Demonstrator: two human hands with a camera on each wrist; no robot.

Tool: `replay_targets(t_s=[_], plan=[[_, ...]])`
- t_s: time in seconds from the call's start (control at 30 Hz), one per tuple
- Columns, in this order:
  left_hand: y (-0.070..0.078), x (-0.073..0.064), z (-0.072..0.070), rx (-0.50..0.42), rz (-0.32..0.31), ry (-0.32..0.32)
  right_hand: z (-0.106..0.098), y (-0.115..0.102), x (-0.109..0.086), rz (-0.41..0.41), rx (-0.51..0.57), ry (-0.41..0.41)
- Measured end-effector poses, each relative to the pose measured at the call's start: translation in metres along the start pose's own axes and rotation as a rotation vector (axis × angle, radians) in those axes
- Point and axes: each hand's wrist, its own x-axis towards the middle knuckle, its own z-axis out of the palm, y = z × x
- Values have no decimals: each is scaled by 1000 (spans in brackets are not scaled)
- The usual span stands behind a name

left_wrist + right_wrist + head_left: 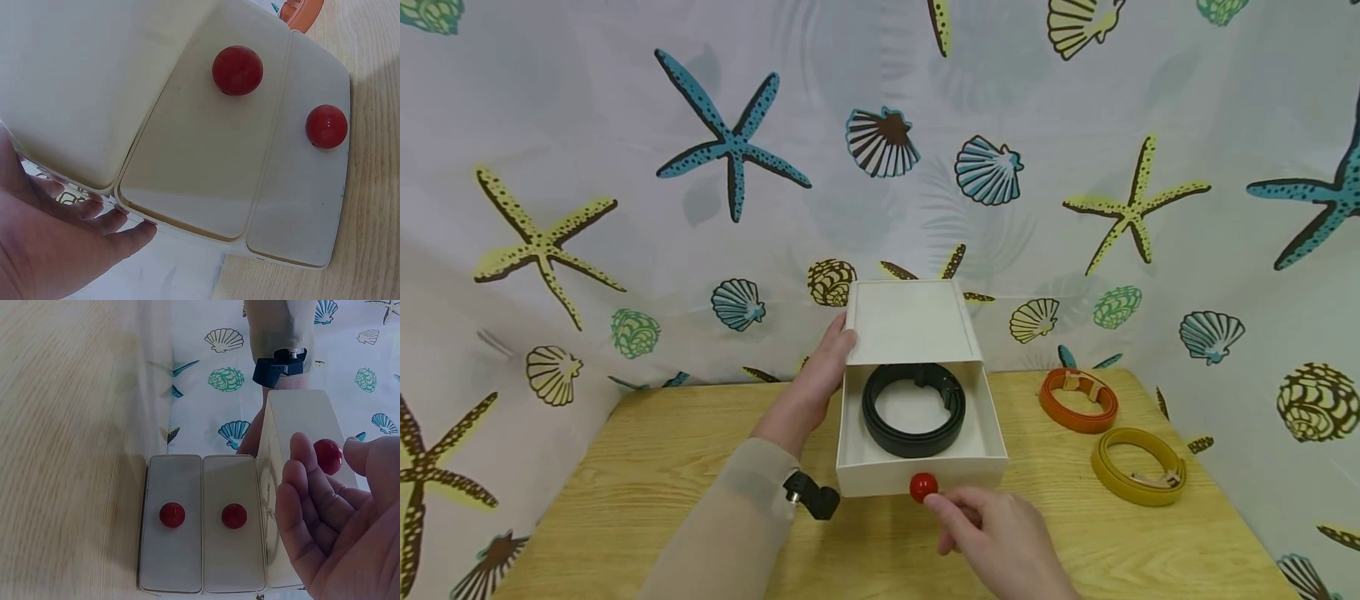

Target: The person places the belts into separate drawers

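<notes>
A white box with stacked drawers stands on the table, its top drawer (pixel 880 475) pulled out. Inside that drawer lies a coiled black belt (pixel 913 442). My left hand (pixel 822 367) holds the side of the white cabinet (pixel 910 321); in the left wrist view its fingers (pixel 134 240) lie along the cabinet's edge. At the drawer's front, the thumb and forefinger of my right hand (pixel 1000 533) are on either side of the round red knob (pixel 923 487). In the right wrist view the right hand (pixel 350 531) has its other fingers curled, partly hiding the drawer front.
An orange belt (pixel 1078 417) and a yellow belt (pixel 1138 492) lie coiled on the wooden table (pixel 1045 467), right of the box. Two lower drawers (pixel 172 556) with red knobs are closed. A cloth (pixel 925 233) printed with shells and starfish hangs behind.
</notes>
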Motion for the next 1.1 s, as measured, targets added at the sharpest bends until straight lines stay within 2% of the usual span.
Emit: replay_targets(t_s=[0.47, 1.1], plan=[[0, 0, 1, -4, 5, -5, 5, -3, 4, 21, 40, -2], [1, -1, 1, -3, -2, 7, 9, -4, 8, -14, 42, 14]])
